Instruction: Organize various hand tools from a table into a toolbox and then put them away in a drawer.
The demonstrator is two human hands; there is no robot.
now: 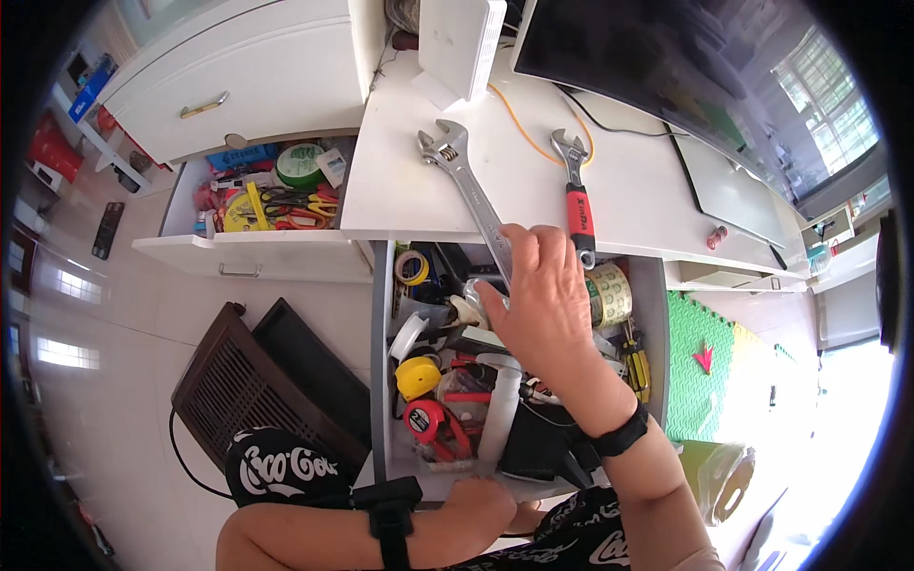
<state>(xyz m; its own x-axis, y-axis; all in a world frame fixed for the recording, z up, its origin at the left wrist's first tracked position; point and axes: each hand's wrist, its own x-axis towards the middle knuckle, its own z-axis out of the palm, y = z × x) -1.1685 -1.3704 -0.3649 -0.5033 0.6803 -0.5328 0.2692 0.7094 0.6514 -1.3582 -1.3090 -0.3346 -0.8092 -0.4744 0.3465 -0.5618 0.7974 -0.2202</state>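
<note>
My right hand [547, 300] is closed round the lower end of a large silver adjustable wrench [471, 190]. The wrench lies slanted over the white tabletop, its jaw end pointing away from me. Just right of it, a smaller adjustable wrench [579, 205] with a red and black handle rests on the table. At the front edge of the open drawer [381, 381] is my left hand [481, 504]; its fingers are hidden. In the drawer lie a yellow tape measure [417, 378], a red tape measure [426, 419], a white bottle [499, 419] and a wide tape roll [609, 293].
A second open drawer [252, 243] at left holds scissors and a green tape roll. A monitor [657, 76], a white box-shaped device [460, 48] and an orange cable [517, 119] occupy the table's back. Dark brown slotted panels [262, 381] stand on the floor, left of my drawer.
</note>
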